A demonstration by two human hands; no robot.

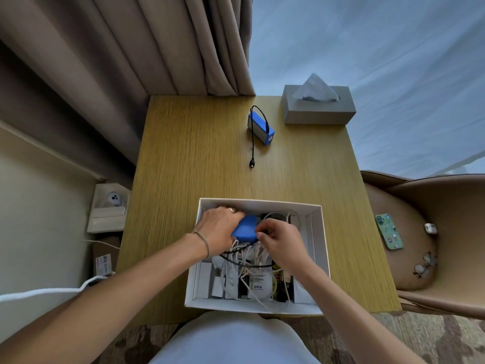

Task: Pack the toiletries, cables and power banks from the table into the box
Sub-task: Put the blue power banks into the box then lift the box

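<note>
The white box (319, 232) sits at the near edge of the wood table (199, 158), and its near side hangs a little past that edge. Both hands are down inside the far half of the box. The left hand (219, 229) holds a blue power bank (246, 229) from the left, with its fingers curled over the top. The right hand (279, 239) is just beside it on the right, and its fingers pinch something small by the bank; I cannot tell what. The near half of the box is full of white cables (236, 261), a black cable and small packs. A second blue power bank (261, 127) lies far back on the table, its long side running from far left to near right. Its black cable (252, 151) trails toward the near side. A grey tissue box (319, 111) sits at the far right corner. Much bare table lies between the two boxes. A chair (446, 232) stands right of the table with a phone (389, 231) on it.
</note>
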